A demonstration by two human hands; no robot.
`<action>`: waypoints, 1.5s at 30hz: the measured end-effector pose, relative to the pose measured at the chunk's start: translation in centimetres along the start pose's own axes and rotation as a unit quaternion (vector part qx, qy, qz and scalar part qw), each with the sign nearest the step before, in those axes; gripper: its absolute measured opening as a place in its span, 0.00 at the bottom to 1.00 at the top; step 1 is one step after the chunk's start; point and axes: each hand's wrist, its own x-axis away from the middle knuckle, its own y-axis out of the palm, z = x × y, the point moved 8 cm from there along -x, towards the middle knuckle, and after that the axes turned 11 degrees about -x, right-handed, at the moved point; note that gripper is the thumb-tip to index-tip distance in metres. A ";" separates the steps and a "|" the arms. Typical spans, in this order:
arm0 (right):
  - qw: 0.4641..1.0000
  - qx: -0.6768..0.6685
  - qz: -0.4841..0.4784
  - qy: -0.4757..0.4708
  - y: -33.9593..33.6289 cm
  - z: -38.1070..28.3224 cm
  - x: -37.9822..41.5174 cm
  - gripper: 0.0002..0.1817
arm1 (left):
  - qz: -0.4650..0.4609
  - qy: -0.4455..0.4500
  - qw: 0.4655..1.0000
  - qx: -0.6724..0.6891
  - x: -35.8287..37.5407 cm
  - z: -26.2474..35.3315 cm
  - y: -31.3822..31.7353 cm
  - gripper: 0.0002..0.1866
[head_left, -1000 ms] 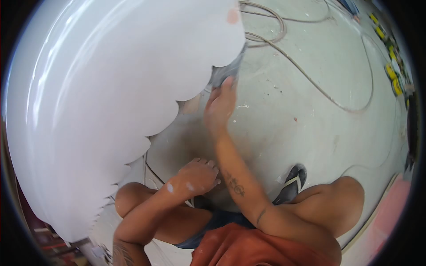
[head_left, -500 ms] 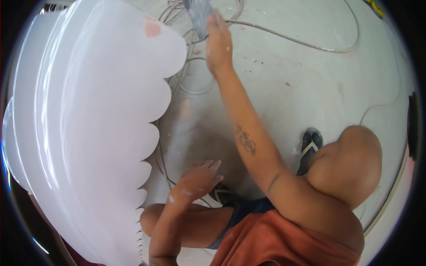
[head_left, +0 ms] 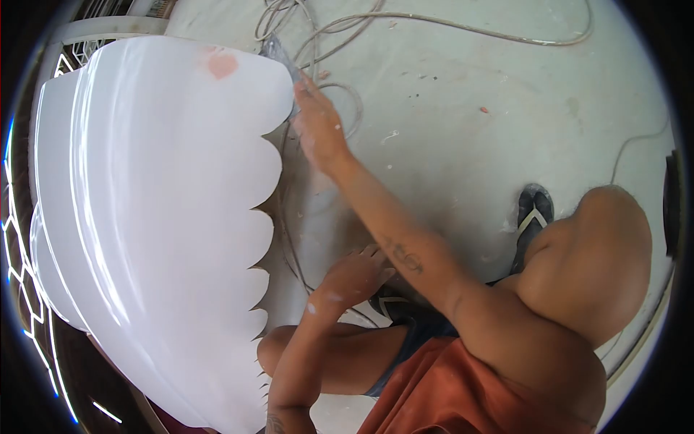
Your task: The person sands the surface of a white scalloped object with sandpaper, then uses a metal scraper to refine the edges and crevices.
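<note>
A large, glossy white curved panel (head_left: 173, 202) with a scalloped edge takes up the left side of the view. Near its upper end is a faint pink patch (head_left: 223, 65). My right hand (head_left: 318, 123) is wrapped on a flat grey piece like sandpaper (head_left: 277, 55), held up against the panel's upper scalloped edge. My palm and fingers partly cover that piece. Lower down, my left hand (head_left: 354, 278) hangs by my bent left knee, fingers stretched out and nothing in them, its fingertips close to my right forearm.
Thin hoses (head_left: 448, 20) lie coiled and looped over the pale, dusty floor (head_left: 448, 145), some running beside the panel's edge. My foot in a dark flip-flop (head_left: 533, 210) is planted to the right. A white metal frame (head_left: 116, 27) stands behind the panel.
My right hand has come down and left with the grey piece, from above the floor to the panel's edge. The view has shifted slightly; my left hand stays by the knee.
</note>
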 end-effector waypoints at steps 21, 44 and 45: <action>0.948 -0.316 0.036 -0.017 4.2 1.1 1.9 0.29 | 0.003 -0.013 0.998 0.064 0.4 -0.2 1.5 0.18; 0.884 -0.455 0.056 0.091 5.0 -0.5 2.5 0.32 | -0.064 -0.033 0.997 0.024 0.5 0.5 1.7 0.25; 0.869 -0.464 0.120 0.123 4.7 -0.2 2.2 0.32 | -0.047 -0.028 0.998 0.022 0.5 0.6 1.4 0.26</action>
